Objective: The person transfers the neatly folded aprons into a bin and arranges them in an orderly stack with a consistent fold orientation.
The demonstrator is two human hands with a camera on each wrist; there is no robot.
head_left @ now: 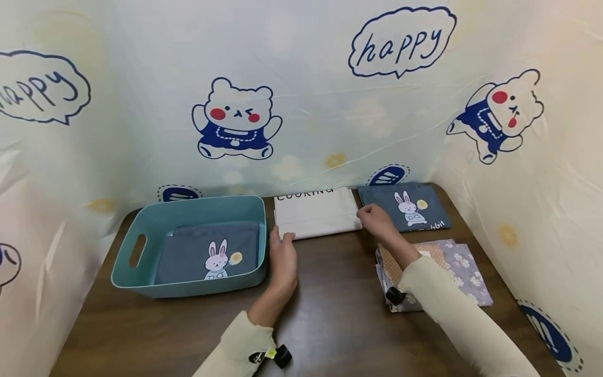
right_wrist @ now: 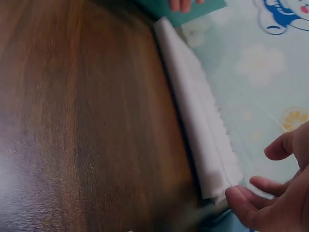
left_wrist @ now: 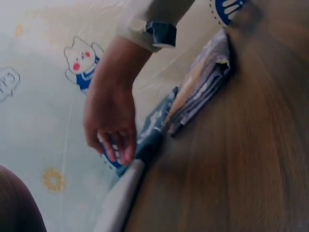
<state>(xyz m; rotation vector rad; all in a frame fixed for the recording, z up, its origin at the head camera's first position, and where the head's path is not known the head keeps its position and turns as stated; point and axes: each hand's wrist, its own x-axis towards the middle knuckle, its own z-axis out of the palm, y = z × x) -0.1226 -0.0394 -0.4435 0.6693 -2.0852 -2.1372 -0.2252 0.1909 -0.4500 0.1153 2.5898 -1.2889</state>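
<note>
A white folded cloth (head_left: 315,214) with dark "COOKING" lettering lies at the back of the table between both hands. My left hand (head_left: 285,259) is at its near left corner, beside the basket wall, with fingers loosely extended. At the cloth's right edge is my right hand (head_left: 377,222). In the right wrist view the right hand (right_wrist: 275,188) has its thumb and fingers apart, and one fingertip touches the end of the white cloth (right_wrist: 195,116). The left wrist view shows the right hand (left_wrist: 113,121) reaching down with loosely bent fingers.
On the left stands a teal basket (head_left: 188,291) holding a blue-grey folded cloth (head_left: 188,251) with a rabbit print. A similar rabbit cloth (head_left: 381,201) lies at the back right. Below the right forearm is a floral folded cloth (head_left: 464,267). A printed curtain (head_left: 315,104) borders the table.
</note>
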